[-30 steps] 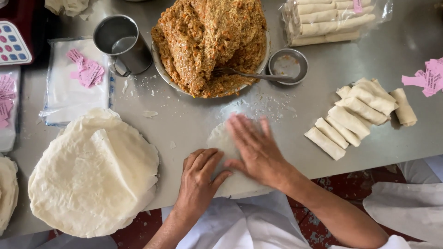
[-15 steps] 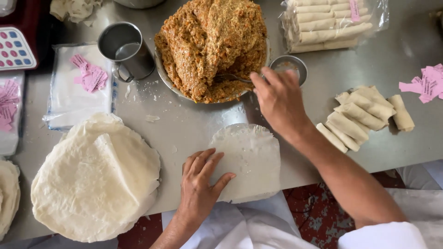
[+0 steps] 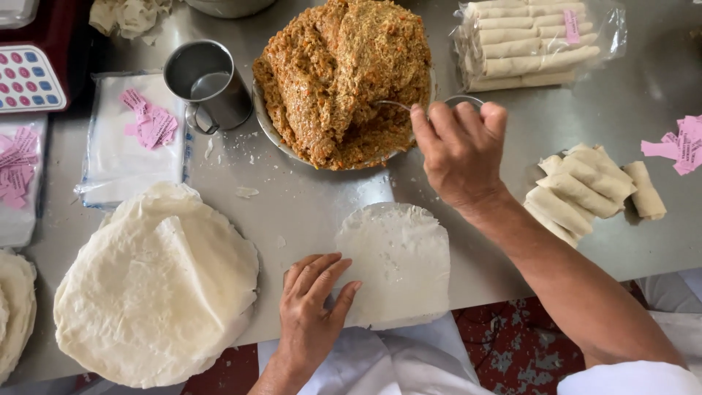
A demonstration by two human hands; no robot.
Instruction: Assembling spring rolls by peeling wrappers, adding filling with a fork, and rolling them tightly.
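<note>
Head view: steel table (image 3: 307,212), red patterned floor below. Wrapper sheet (image 3: 398,263) lies flat at the near edge. Left hand (image 3: 313,311) open, fingers pinning its left edge. Right hand (image 3: 461,150) gripping spoon handle (image 3: 391,106) in the filling heap (image 3: 347,73).

Pale wrapper (image 3: 398,260), seemingly orange-brown filling (image 3: 347,73)

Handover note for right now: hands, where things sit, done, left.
Left hand: flat, pinning the single wrapper at the table edge.
Right hand: gripping a spoon dug into the heaped filling in its bowl.
Wrapper stack sits left; finished rolls right; bagged rolls top right; metal mug beside the bowl.
Done: one wrapper laid out, bare.
Left: no filling on it, not rolled.
</note>
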